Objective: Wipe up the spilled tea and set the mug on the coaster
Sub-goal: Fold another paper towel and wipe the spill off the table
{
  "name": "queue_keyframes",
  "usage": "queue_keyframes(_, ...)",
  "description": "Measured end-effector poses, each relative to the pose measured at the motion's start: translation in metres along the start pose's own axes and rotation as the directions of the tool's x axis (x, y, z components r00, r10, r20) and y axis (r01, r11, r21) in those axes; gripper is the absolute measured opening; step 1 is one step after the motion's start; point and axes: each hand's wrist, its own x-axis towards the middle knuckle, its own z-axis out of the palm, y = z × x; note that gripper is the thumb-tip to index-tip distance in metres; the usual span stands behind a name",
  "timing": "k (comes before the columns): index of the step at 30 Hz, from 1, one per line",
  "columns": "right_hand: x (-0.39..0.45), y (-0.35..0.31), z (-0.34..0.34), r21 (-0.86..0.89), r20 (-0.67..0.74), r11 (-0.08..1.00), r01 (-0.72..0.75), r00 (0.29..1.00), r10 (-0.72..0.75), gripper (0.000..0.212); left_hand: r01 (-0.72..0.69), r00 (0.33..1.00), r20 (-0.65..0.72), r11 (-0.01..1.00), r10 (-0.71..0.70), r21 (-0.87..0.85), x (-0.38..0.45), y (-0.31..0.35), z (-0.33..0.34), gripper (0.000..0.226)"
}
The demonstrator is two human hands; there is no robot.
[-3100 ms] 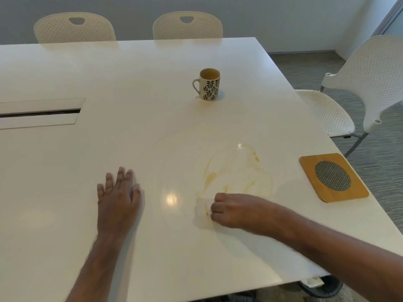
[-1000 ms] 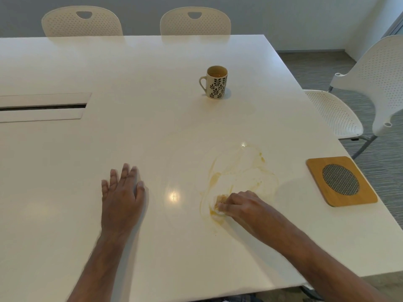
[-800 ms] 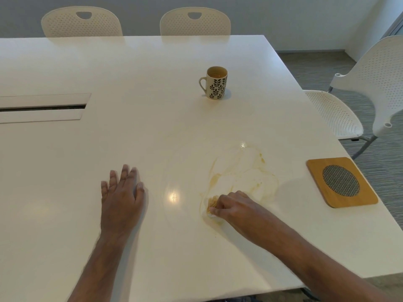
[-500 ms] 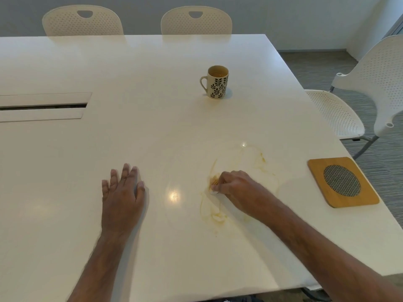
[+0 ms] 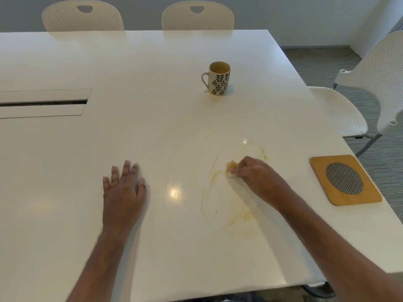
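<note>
Room: white table [image 5: 152, 131] filled most of the view, with grey wall and carpet behind it.
Left hand [image 5: 123, 192]: lay flat on the table, palm down, fingers straight and slightly spread, holding nothing.
Right hand [image 5: 255, 175]: fingers were curled round a small tea-stained wad [image 5: 231, 171], pressing it to the table.
Spill [image 5: 226, 205]: thin amber streaks and smears lay around the right hand, mostly nearer the person than its knuckles, with a faint arc beyond them.
Mug [image 5: 218, 78]: stood upright well beyond the right hand, handle pointing left, tea inside.
Coaster [image 5: 345, 179]: wooden square with a round mesh centre, lay right of the right hand near the table edge, bare.
Chairs: two stood at the far edge, one [image 5: 357, 88] at the right.
</note>
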Motion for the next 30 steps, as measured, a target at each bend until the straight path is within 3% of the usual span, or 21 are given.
queue_keyframes(2, 0.017, -0.016, 0.015, 0.037, -0.047, 0.999, -0.020, 0.999, 0.021, 0.018, 0.000, 1.000, 0.003, 1.000, 0.000, 0.003, 0.000, 0.000, 0.000, 0.063)
queue_keyframes(4, 0.019, -0.040, 0.033, 0.109, 0.000, 0.994, 0.020, 1.000, -0.020, 0.017, 0.004, 1.000, 0.008, 1.000, -0.004, -0.004, 0.000, 0.000, 0.000, 0.063)
queue_keyframes(7, -0.007, -0.064, 0.051, 0.164, 0.094, 0.959, 0.232, 0.964, -0.249, 0.020, 0.005, 1.000, 0.010, 1.000, -0.005, -0.007, 0.000, 0.001, -0.001, 0.064)
queue_keyframes(10, -0.034, -0.053, 0.048, 0.158, 0.210, 0.904, 0.396, 0.881, -0.423, 0.020, 0.004, 1.000, 0.010, 1.000, -0.003, -0.009, 0.000, 0.002, -0.002, 0.064)
queue_keyframes(13, -0.019, -0.021, 0.035, -0.048, 0.114, 0.948, 0.314, 0.945, -0.307, 0.017, 0.008, 1.000, 0.008, 1.000, -0.007, -0.016, 0.000, 0.002, -0.003, 0.064)
queue_keyframes(15, 0.006, -0.004, 0.023, -0.091, -0.004, 0.984, 0.151, 0.988, -0.152, 0.013, 0.005, 1.000, 0.008, 1.000, -0.005, -0.013, -0.001, 0.002, -0.002, 0.064)
queue_keyframes(16, 0.017, -0.006, 0.016, -0.049, 0.009, 0.997, 0.054, 0.999, -0.054, 0.007, 0.002, 1.000, 0.011, 1.000, -0.002, -0.008, 0.000, 0.002, -0.002, 0.064)
queue_keyframes(18, 0.035, -0.009, 0.017, -0.092, -0.061, 0.996, -0.012, 0.998, 0.006, 0.018, 0.000, 1.000, 0.015, 1.000, 0.000, 0.005, 0.000, 0.000, -0.001, 0.064)
queue_keyframes(22, 0.039, -0.056, 0.033, 0.051, 0.103, 0.999, 0.014, 0.994, -0.019, 0.017, -0.004, 1.000, 0.018, 1.000, 0.004, 0.019, 0.001, -0.001, 0.000, 0.065)
queue_keyframes(25, 0.006, -0.072, 0.050, 0.085, 0.301, 0.972, 0.221, 0.924, -0.236, 0.035, -0.005, 1.000, 0.022, 1.000, 0.005, 0.023, 0.001, -0.001, 0.000, 0.066)
queue_keyframes(27, -0.024, -0.062, 0.048, 0.121, 0.288, 0.912, 0.391, 0.866, -0.409, 0.030, -0.002, 1.000, 0.022, 1.000, 0.002, 0.021, 0.001, 0.000, -0.001, 0.066)
queue_keyframes(30, -0.021, -0.038, 0.032, 0.043, 0.154, 0.943, 0.331, 0.930, -0.333, 0.014, 0.002, 1.000, 0.019, 1.000, -0.002, 0.010, 0.001, 0.001, -0.001, 0.065)
